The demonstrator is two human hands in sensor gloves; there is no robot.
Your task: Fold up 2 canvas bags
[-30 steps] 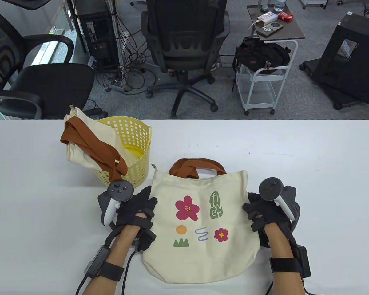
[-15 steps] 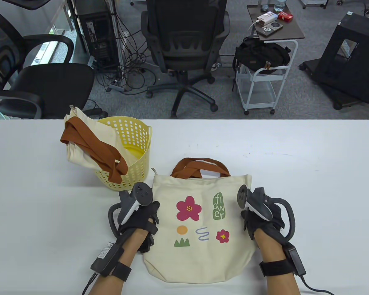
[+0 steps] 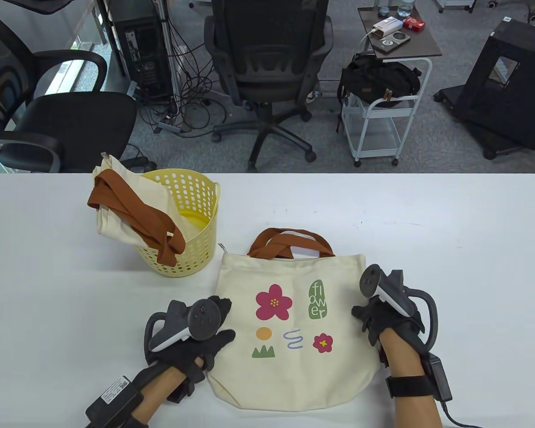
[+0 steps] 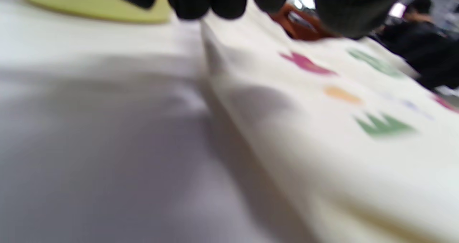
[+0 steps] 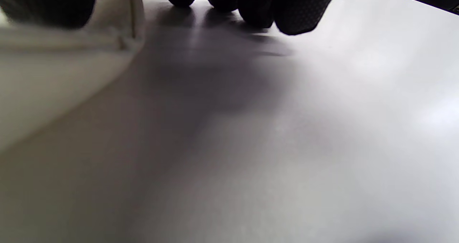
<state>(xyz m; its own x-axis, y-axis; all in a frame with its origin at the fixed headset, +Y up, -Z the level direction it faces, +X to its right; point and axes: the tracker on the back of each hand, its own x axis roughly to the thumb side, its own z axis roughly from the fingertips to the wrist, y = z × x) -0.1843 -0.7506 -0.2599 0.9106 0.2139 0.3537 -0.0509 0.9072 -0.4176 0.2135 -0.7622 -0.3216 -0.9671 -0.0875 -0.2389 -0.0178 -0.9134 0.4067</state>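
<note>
A cream canvas bag with flower prints and brown handles lies flat on the white table. My left hand is at the bag's left edge, its thumb lying on the cloth. In the left wrist view the fingers hang over that edge of the bag, apart from the thumb. My right hand is at the bag's right edge. In the right wrist view its fingertips touch the table beside the bag, and the thumb is on the cloth. A second cream bag hangs out of the basket.
A yellow perforated basket stands behind my left hand, left of the bag. The table's far edge has office chairs and a cart beyond it. Bare table lies to the right and left of the bag.
My left hand has slid down the bag's left edge toward me and turned outward. My right hand has shifted slightly right at the right edge. The bag has hardly moved.
</note>
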